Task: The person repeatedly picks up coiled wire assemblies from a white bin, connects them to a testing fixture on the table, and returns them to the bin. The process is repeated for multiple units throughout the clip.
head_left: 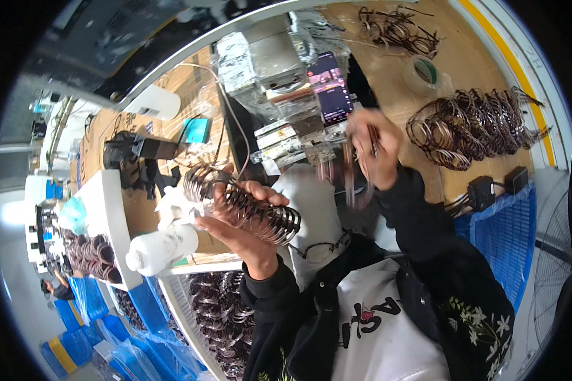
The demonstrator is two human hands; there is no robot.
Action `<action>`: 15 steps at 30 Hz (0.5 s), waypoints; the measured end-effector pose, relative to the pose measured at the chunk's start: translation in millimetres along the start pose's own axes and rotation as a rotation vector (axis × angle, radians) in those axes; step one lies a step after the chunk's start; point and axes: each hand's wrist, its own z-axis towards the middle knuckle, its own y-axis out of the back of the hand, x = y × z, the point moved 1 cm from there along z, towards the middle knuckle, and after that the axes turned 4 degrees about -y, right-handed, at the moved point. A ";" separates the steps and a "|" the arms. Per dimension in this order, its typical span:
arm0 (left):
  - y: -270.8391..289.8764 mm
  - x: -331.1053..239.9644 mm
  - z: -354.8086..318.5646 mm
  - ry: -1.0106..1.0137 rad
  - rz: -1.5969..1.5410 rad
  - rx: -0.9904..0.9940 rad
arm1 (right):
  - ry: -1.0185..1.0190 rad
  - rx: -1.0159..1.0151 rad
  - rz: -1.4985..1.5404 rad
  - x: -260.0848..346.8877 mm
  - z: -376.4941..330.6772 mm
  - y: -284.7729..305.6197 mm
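My left hand (245,241) is closed around a bundle of thin, glossy dark brown rings (270,219), stacked like a coil, with the fingers passing into and around it. My right hand (382,149) is raised beside the phone (330,89), blurred by motion. Its fingers are pinched on a dark brown curled strip (374,134), and blurred loops hang below them. Between the hands stands a small metal machine (279,66), partly wrapped in foil, with metal blocks (279,140) on its near side.
At the right lie a large pile of brown rings (476,130), a tape roll (421,73) and black adapters (483,192). Loose strips (400,32) lie at the back. White bottles (165,249) stand by my left hand. A crate of rings (219,317) sits below.
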 end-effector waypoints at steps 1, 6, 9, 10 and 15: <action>-3.2 -1.8 0.0 0.022 0.007 -0.014 | 0.010 0.055 -0.073 11.0 -7.4 3.4; -20.0 1.8 -8.2 0.095 0.031 -0.088 | 0.224 0.074 -0.429 31.4 -33.6 1.1; -28.5 9.5 -12.6 -0.066 0.166 0.108 | 0.158 0.093 -0.456 35.6 -45.9 -8.6; -29.8 13.3 -14.3 -0.101 0.322 0.071 | 0.096 0.116 -0.464 37.4 -49.3 -13.6; -27.0 14.1 -30.8 -0.251 0.394 0.211 | -0.099 0.158 -0.367 51.4 -58.9 -20.7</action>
